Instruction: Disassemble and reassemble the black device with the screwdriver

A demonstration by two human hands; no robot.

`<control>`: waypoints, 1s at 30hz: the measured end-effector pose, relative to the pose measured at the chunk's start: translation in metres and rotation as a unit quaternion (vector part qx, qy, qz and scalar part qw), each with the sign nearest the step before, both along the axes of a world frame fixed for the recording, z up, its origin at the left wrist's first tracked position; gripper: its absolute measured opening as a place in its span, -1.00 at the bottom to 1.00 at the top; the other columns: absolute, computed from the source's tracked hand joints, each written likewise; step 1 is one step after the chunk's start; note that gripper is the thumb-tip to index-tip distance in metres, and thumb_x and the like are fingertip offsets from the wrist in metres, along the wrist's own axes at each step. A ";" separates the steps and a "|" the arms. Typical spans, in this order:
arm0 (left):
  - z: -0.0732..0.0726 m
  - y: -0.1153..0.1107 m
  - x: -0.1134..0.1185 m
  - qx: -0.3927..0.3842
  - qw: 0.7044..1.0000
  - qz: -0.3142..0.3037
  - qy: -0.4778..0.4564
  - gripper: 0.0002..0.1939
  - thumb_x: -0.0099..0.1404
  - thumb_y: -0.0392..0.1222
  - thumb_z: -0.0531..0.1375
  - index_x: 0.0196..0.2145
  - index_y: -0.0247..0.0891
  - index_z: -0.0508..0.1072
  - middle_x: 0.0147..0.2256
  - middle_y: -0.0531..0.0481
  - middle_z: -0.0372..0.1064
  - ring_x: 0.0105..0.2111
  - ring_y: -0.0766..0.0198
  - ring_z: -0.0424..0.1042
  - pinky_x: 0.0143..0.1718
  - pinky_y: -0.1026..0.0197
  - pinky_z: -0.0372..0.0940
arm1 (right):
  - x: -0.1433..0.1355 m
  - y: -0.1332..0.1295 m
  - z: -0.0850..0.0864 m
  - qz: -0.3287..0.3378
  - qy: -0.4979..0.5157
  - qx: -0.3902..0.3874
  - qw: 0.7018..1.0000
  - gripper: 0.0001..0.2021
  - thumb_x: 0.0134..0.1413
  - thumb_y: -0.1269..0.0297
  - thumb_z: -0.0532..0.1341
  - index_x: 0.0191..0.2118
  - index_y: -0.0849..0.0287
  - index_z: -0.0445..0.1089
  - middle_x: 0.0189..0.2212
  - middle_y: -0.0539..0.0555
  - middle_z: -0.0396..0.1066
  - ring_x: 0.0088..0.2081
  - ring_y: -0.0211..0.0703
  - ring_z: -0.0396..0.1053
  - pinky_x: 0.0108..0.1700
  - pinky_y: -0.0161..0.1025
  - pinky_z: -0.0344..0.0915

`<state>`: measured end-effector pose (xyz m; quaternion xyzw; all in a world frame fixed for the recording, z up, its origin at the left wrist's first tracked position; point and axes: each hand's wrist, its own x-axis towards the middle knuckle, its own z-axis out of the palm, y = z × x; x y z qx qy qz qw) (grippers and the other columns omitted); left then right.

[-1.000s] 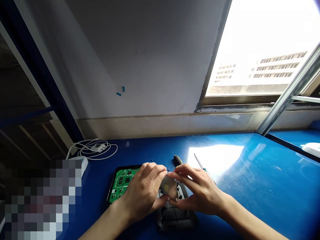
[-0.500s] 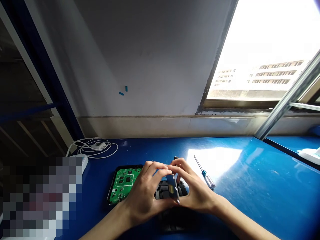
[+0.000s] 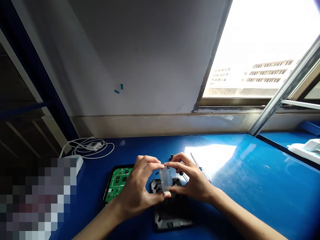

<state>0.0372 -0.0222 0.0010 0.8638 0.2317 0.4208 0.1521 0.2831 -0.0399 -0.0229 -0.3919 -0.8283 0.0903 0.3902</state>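
Note:
A thin silvery metal plate [image 3: 166, 179] stands nearly upright between my hands. My left hand [image 3: 138, 185] grips it along its left side, fingertips at the top and thumb at the bottom. On the other side, my right hand [image 3: 193, 178] pinches it between thumb and fingers. Below the plate lies an open black plastic housing [image 3: 162, 222], partly hidden by my hands and deep shadow. Beside my left hand is a green circuit board [image 3: 116, 186] in a black frame, its right part covered by the hand.
A screwdriver [image 3: 205, 174] lies behind my right hand, mostly hidden. Small dark items [image 3: 172, 156] sit beyond my fingers. A coiled white cable with an adapter [image 3: 94, 146] rests at the back left. A white device [image 3: 306, 147] stands at the far right.
The plate has turned in my hands, so its broad greyish face shows now instead of the side with a yellowish patch. More of the black housing beneath is visible. The view has shifted slightly.

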 end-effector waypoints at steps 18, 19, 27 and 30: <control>0.003 0.015 -0.008 0.033 0.998 0.028 0.035 -0.37 0.03 -0.29 0.54 0.02 -0.18 0.42 -0.05 -0.09 0.43 -0.04 0.00 0.36 -0.03 0.02 0.41 | 0.005 -0.001 0.006 -0.015 0.018 0.085 0.996 -0.41 0.06 0.08 0.48 0.20 0.01 0.41 -0.08 0.13 0.28 -0.16 -0.08 0.40 -0.26 -0.16 0.55; 0.003 0.015 -0.008 0.037 0.998 0.028 0.036 -0.37 0.03 -0.29 0.54 0.02 -0.18 0.42 -0.05 -0.09 0.43 -0.04 0.00 0.36 -0.04 0.02 0.41 | 0.005 -0.001 0.007 -0.015 0.016 0.087 0.996 -0.41 0.07 0.08 0.48 0.20 0.01 0.41 -0.08 0.13 0.28 -0.17 -0.09 0.40 -0.26 -0.16 0.55; 0.000 0.015 -0.008 0.055 0.997 0.037 0.044 -0.34 0.04 -0.27 0.55 0.06 -0.19 0.42 -0.04 -0.09 0.42 -0.02 -0.01 0.36 -0.02 0.01 0.42 | 0.004 -0.004 0.008 -0.017 0.018 0.096 0.995 -0.42 0.08 0.09 0.47 0.21 0.02 0.41 -0.08 0.13 0.28 -0.17 -0.10 0.39 -0.23 -0.16 0.56; 0.000 0.014 -0.008 0.063 0.996 0.038 0.046 -0.35 0.06 -0.28 0.55 0.07 -0.20 0.41 -0.04 -0.10 0.42 -0.03 0.00 0.36 -0.02 0.01 0.43 | 0.004 -0.003 0.007 -0.020 0.014 0.102 0.995 -0.42 0.10 0.09 0.46 0.22 0.02 0.40 -0.08 0.13 0.28 -0.19 -0.11 0.39 -0.23 -0.15 0.56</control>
